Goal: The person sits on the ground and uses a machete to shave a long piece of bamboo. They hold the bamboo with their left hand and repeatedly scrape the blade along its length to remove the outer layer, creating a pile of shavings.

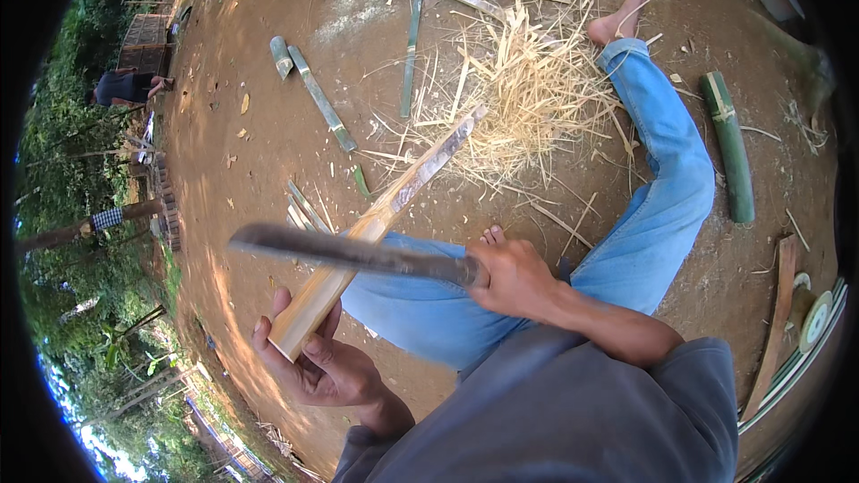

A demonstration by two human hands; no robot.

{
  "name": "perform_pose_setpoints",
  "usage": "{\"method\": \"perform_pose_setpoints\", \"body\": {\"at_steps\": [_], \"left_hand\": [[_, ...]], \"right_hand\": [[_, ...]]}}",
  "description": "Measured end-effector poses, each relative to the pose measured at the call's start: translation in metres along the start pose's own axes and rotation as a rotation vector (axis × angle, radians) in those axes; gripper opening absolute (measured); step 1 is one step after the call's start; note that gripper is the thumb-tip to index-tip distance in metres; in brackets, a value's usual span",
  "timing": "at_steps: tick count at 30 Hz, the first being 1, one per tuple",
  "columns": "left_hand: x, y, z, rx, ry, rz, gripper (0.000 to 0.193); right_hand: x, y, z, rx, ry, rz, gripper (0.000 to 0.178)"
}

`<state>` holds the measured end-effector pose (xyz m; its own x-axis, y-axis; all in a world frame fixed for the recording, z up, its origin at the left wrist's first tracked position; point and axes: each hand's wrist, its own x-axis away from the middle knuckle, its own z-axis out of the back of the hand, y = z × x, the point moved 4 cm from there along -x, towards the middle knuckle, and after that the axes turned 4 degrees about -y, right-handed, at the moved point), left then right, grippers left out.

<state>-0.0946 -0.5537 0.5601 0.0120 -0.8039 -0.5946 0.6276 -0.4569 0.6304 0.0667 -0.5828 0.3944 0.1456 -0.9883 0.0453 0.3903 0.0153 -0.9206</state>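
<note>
I counted one bamboo strip above the left thigh, grasped by the left hand, one knife crossing it, clenched in the right hand, and one shavings pile.

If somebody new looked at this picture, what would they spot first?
Probably the big dark knife in the right hand, crossing over the pale bamboo strip that the left hand holds by its lower end. Next might come the messy heap of straw-coloured shavings on the ground ahead, near the bare foot at the end of the bright blue jeans.
</note>
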Motion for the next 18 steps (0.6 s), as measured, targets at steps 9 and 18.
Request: {"method": "perform_pose_setpoints", "body": {"at_steps": [9, 18], "left_hand": [[0.01, 0.006, -0.004, 0.005, -0.012, -0.015, 0.051], [0.015, 0.009, -0.008, -0.001, 0.031, 0.017, 0.055]], "right_hand": [[-0.006, 0.018, 0.008, -0.187, -0.124, -0.289, 0.016], [0.001, 0.01, 0.016, -0.164, -0.183, -0.266, 0.012]]}}
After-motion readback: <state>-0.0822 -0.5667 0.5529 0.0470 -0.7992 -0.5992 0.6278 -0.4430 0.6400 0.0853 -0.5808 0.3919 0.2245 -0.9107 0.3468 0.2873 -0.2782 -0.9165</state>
